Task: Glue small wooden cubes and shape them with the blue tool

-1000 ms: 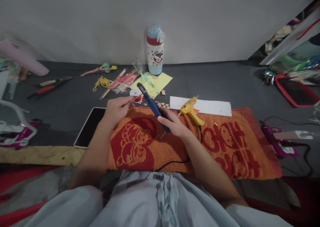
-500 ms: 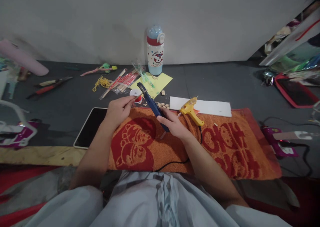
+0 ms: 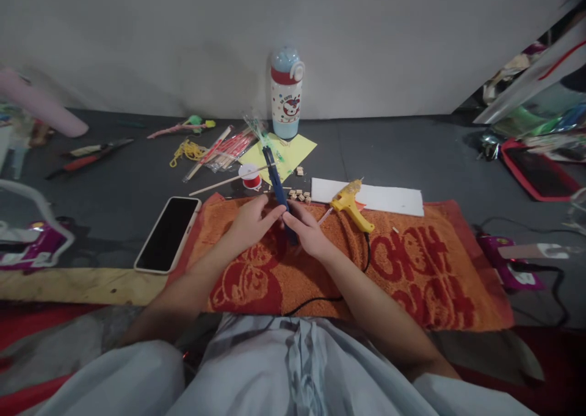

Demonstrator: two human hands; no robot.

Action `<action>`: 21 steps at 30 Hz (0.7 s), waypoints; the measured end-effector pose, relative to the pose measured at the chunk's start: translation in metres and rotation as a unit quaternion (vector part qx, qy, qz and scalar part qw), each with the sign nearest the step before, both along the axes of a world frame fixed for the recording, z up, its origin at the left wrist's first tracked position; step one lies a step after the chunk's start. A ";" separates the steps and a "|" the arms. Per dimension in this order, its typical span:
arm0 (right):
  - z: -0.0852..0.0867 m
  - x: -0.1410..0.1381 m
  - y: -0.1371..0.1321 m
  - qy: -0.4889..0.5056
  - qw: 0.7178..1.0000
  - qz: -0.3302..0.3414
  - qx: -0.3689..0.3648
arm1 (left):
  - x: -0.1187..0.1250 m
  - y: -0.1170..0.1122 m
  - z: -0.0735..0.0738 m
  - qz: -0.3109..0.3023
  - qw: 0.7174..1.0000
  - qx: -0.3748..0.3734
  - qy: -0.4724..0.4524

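My right hand (image 3: pixel 309 233) is closed round the blue handles of a plier-like cutter (image 3: pixel 277 181), its dark head pointing away from me. My left hand (image 3: pixel 251 222) is closed against the same handles from the left, fingertips partly hidden. A thin wooden stick (image 3: pixel 220 185) runs from the left up to the cutter's head; whether the jaws grip it I cannot tell. Just left of the cutter stands a spool of red thread (image 3: pixel 250 177). Small cut wooden pieces (image 3: pixel 300 195) lie to its right. Below both hands is an orange and red towel (image 3: pixel 315 282).
A yellow glue gun (image 3: pixel 350 205) rests across a white strip (image 3: pixel 394 197) and the towel. Behind are a bottle (image 3: pixel 287 93), yellow paper (image 3: pixel 300 149) and bagged sticks (image 3: pixel 229 150). At left lie a phone (image 3: pixel 167 236) and a red-handled tool (image 3: pixel 86 161).
My left hand has let go of the wooden stick and moved right and down onto the cutter's handles. The cutter has turned more upright, and the stick now reaches leftward from its head.
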State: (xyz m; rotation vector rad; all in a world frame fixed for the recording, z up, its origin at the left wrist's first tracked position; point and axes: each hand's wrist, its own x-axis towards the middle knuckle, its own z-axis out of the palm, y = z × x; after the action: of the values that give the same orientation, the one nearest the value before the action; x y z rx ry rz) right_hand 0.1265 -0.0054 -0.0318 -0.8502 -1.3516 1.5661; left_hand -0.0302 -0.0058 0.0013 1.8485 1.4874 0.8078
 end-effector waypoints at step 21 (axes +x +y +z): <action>-0.005 -0.006 -0.003 -0.068 0.996 0.007 0.065 | 0.012 0.004 -0.009 0.045 0.955 -0.085 -0.282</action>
State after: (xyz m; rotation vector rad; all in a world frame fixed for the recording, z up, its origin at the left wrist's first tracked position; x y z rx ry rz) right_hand 0.1203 -0.0084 -0.0372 -0.8805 -1.5413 1.4357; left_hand -0.0185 -0.0021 -0.0079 1.2820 1.2263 1.1005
